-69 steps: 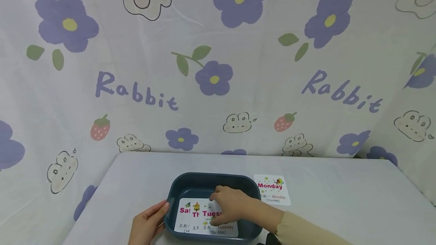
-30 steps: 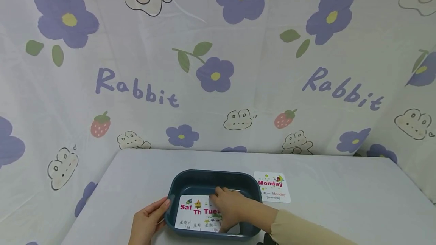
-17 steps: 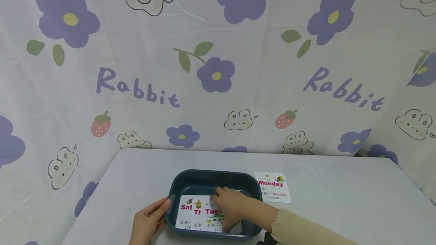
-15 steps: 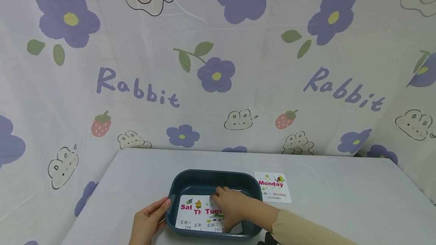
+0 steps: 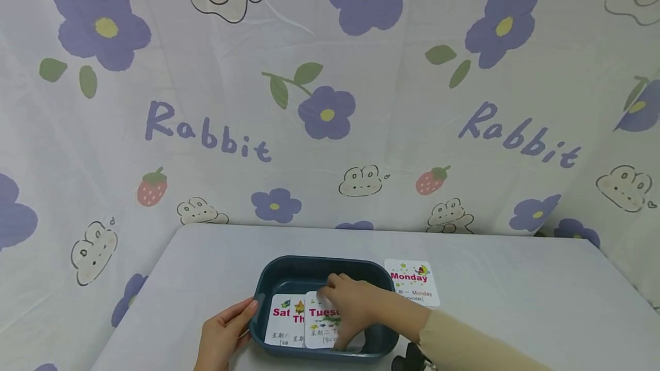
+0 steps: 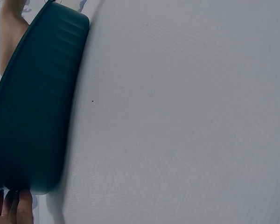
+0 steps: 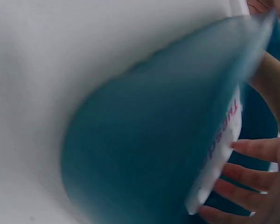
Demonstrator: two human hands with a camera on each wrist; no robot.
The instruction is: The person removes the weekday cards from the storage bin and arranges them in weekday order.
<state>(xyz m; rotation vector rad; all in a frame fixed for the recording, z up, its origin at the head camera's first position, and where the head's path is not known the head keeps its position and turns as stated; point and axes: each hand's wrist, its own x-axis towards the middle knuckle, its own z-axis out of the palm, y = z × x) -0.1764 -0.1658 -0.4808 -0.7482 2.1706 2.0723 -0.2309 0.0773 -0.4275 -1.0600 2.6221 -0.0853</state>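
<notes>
My left hand (image 5: 224,331) holds the left end of a dark blue-green plastic tray (image 5: 314,273), thumb at the rim; in the left wrist view its fingers (image 6: 24,209) touch the tray's end wall. Inside the tray my right hand (image 5: 356,305) grips the "Tuesday" card (image 5: 319,328) between thumb and fingers, covering its right part. That card is raised a little over its neighbours. To its left lie the overlapped "Sat…" card (image 5: 277,325) and "Th…" card (image 5: 298,334). The right wrist view shows the fingers spread along the Tuesday card's edge (image 7: 217,163).
A "Monday" card (image 5: 417,286) lies on the white table (image 5: 490,302), just behind and right of the tray. A small black object (image 5: 409,356) sits under the right forearm at the front edge. A curtain (image 5: 330,170) printed with flowers and rabbits hangs behind the table.
The right hand closed on the Tuesday card from above, and the card has now risen slightly and stands out from the cards beside it. The left hand has stayed at the tray.
</notes>
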